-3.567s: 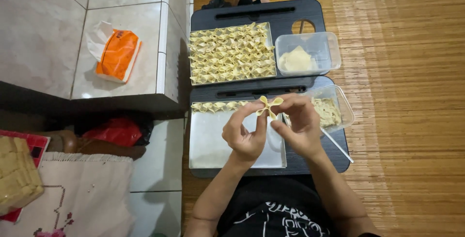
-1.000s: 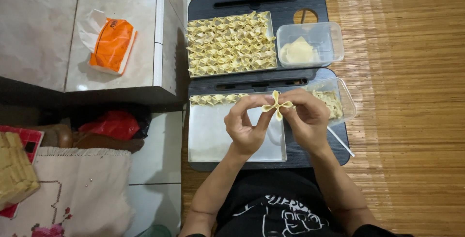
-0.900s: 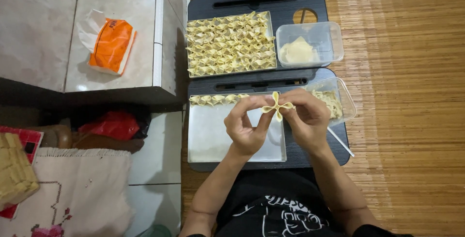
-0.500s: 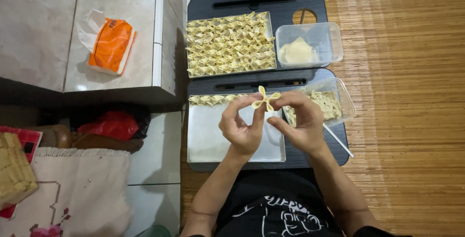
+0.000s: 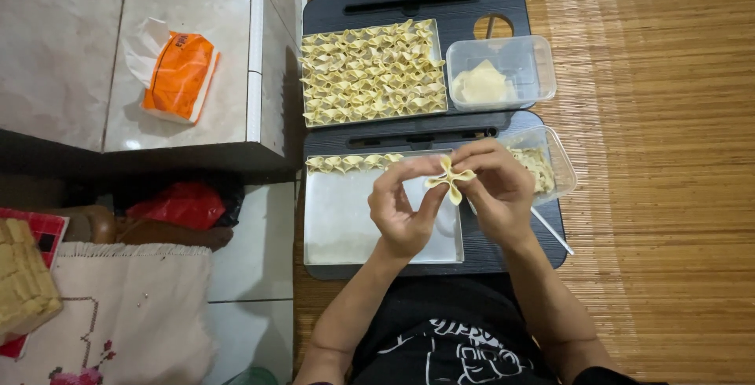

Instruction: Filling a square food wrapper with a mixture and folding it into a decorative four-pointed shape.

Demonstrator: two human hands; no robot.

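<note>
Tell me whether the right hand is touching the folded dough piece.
Touching. The head view shows the right hand pinching the folded dough piece at its right edge, with no gap between fingertips and dough.

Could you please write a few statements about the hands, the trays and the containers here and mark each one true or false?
1. Both hands pinch one folded dough piece between them. True: the left hand and the right hand hold it with their fingers above the near tray.
2. The near tray is completely filled with folded pieces. False: it holds only one short row along its far edge.
3. The far tray is packed with folded pieces. True.
4. The clear container beside the far tray is on its left. False: it sits to the tray's right.
5. An orange packet lies on the tiled ledge. True.
</note>
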